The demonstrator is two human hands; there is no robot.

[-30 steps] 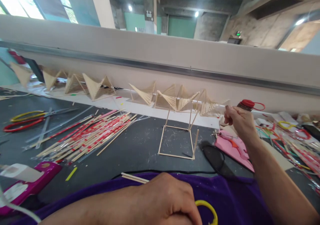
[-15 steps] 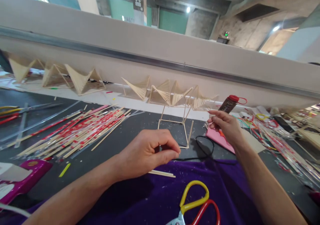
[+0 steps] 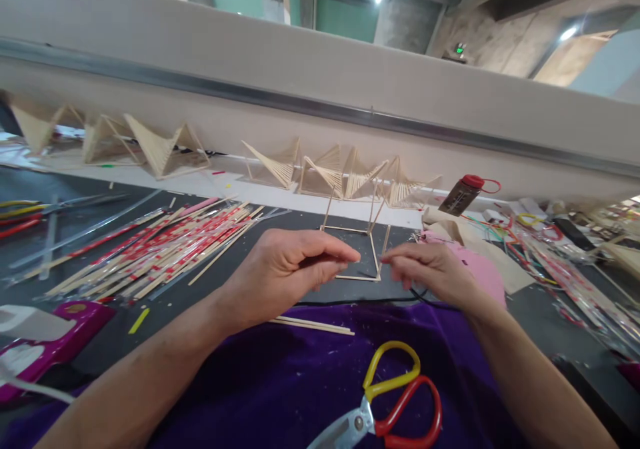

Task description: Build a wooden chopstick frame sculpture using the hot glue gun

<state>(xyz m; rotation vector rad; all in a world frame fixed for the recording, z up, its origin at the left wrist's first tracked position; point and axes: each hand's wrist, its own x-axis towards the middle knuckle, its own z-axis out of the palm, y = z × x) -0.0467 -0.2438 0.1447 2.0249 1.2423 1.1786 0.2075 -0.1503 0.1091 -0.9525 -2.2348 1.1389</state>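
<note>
My left hand (image 3: 295,269) is over the near table edge, its thumb and fingers pinched together. My right hand (image 3: 433,276) is just to its right, also pinched, its fingertips slightly blurred and almost touching the left ones. I cannot see what is in either pinch. Right behind both hands stands a small frame of thin wooden sticks (image 3: 373,249), a square base with upright sticks. Two loose sticks (image 3: 313,324) lie on the purple cloth (image 3: 280,389) under my forearms. Scissors with a yellow and a red handle (image 3: 395,402) lie on the cloth, near me.
A heap of sticks in red-and-white wrappers (image 3: 165,249) lies at the left. Finished stick models (image 3: 340,176) line the ledge by the wall. A red-capped bottle (image 3: 465,192), a pink sheet (image 3: 483,269) and coloured clutter are at the right. A black cord (image 3: 345,300) crosses the table; a magenta object (image 3: 60,339) lies at the near left.
My right hand came back from beside the bottle, leftward, to meet the left hand. My left hand rose from my lap to the table edge. The view tilted down and the scissors came into sight.
</note>
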